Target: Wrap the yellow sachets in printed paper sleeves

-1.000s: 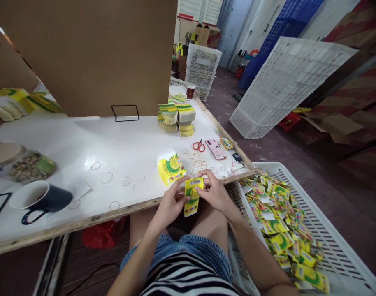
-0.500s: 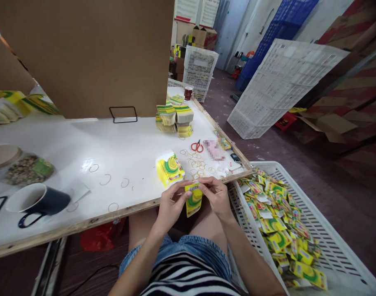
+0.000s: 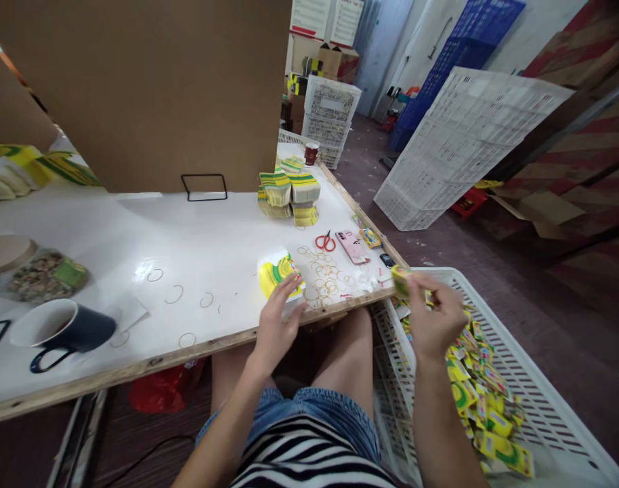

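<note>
My right hand [image 3: 436, 315] is closed on a small yellow and green packet [image 3: 401, 279], held above the near end of the white crate [image 3: 456, 274]. Motion blurs the hand and packet somewhat. Many similar packets [image 3: 492, 379] lie loose inside that crate. My left hand [image 3: 279, 325] is at the table's front edge, thumb and fingers apart. Its fingertips reach onto the near right side of a stack of flat yellow packets [image 3: 271, 274], partly covering it; whether they grip one I cannot make out.
Rubber bands [image 3: 324, 278], red-handled scissors [image 3: 325, 242] and a pink phone [image 3: 353, 247] lie right of the stack. Bundled packets [image 3: 289, 193] stand farther back. A dark blue mug [image 3: 86, 329] and a tub of nuts [image 3: 48, 274] are at left. A cardboard panel [image 3: 162, 88] rises behind.
My hands have moved apart. The right one carried the packet rightward from over my lap to the crate; the left let go of it and moved up to the stack.
</note>
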Available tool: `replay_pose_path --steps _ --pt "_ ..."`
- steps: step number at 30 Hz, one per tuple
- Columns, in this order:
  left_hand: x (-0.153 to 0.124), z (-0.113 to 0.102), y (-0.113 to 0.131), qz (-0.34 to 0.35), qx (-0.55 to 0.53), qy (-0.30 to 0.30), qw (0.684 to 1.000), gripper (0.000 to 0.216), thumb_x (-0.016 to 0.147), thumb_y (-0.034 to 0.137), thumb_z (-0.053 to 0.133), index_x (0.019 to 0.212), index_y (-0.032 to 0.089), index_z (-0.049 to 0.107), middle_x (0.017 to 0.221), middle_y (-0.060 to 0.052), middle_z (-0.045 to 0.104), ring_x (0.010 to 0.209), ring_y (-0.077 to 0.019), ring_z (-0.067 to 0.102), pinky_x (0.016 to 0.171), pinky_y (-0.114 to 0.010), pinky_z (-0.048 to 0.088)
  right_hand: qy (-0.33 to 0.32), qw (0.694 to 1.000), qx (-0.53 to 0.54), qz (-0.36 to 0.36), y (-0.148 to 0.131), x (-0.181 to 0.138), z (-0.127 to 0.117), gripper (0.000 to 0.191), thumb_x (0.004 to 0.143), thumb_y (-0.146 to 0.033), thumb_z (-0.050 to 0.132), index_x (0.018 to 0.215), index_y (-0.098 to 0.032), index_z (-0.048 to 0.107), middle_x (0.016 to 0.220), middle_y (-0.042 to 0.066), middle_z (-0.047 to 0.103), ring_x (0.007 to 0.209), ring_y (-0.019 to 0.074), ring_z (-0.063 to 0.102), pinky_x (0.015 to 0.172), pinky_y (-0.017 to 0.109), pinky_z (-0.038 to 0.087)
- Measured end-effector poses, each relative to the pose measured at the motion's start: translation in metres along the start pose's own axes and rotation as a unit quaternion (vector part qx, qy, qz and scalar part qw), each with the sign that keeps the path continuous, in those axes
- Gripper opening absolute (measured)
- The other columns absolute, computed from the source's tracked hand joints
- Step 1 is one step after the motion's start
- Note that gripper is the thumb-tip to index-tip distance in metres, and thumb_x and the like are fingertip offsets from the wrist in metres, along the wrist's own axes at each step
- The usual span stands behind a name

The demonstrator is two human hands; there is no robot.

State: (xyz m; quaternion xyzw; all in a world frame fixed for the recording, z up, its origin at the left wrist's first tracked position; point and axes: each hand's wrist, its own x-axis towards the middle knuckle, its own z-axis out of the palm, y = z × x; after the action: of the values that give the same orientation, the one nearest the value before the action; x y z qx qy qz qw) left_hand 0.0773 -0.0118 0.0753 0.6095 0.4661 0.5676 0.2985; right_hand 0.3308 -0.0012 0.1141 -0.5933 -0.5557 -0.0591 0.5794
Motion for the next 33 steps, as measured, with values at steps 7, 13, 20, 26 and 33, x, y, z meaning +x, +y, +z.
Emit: replay_pose_path --steps 7,13,20,26,33 --pt "0.006 -0.001 -0.045 0.0 0.136 -0.017 0.991 0.029 0.081 0.018 0.061 0.109 0.019 0.066 0.125 -0.011 0.065 0.127 -0.0286 0.053 0.114 -0.054 0.03 -0.218 0.972 0.08 0.046 0.003 -0.019 0.07 0.023 0.083 -0.038 0.059 0.088 -0.019 0.071 0.096 0.011 0.071 0.09 0.0244 0.062 0.081 0.04 0.046" --pt "0.001 -0.002 -0.039 -0.024 0.105 -0.042 0.993 0.038 0.08 0.014 0.06 0.117 0.021 0.063 0.127 -0.01 0.064 0.126 -0.0273 0.054 0.112 -0.051 0.033 -0.297 0.936 0.145 0.124 -0.04 -0.062 0.159 0.02 0.073 -0.039 0.068 0.075 -0.02 0.068 0.077 0.005 0.066 0.078 0.0208 0.056 0.076 0.034 0.044" --pt "0.001 -0.012 -0.023 -0.116 -0.095 0.152 0.977 0.035 0.081 0.039 0.066 0.108 0.017 0.067 0.112 -0.011 0.07 0.109 -0.025 0.063 0.099 -0.04 0.047 -0.265 0.901 0.26 0.226 -0.048 -0.064 0.124 0.023 0.08 -0.038 0.062 0.09 -0.017 0.065 0.079 0.004 0.066 0.072 0.0177 0.058 0.07 0.031 0.047" --pt "0.003 -0.008 -0.012 -0.217 -0.39 -0.054 0.893 0.056 0.064 0.056 0.076 0.101 0.014 0.069 0.102 -0.013 0.074 0.097 -0.0289 0.068 0.086 -0.039 0.053 -0.303 0.768 0.445 0.347 -0.066 -0.076 0.093 0.026 0.066 -0.035 0.078 0.083 -0.02 0.064 0.076 0.001 0.068 0.073 0.0164 0.063 0.071 0.03 0.053" --pt "-0.002 -0.009 -0.003 -0.199 -0.439 -0.094 0.871 0.054 0.061 0.05 0.081 0.1 0.016 0.069 0.106 -0.013 0.073 0.105 -0.03 0.066 0.086 -0.036 0.053 -0.314 0.723 0.486 0.377 -0.067 -0.077 0.087 0.026 0.063 -0.036 0.082 0.076 -0.022 0.065 0.074 0.0 0.068 0.073 0.0167 0.064 0.073 0.031 0.054"
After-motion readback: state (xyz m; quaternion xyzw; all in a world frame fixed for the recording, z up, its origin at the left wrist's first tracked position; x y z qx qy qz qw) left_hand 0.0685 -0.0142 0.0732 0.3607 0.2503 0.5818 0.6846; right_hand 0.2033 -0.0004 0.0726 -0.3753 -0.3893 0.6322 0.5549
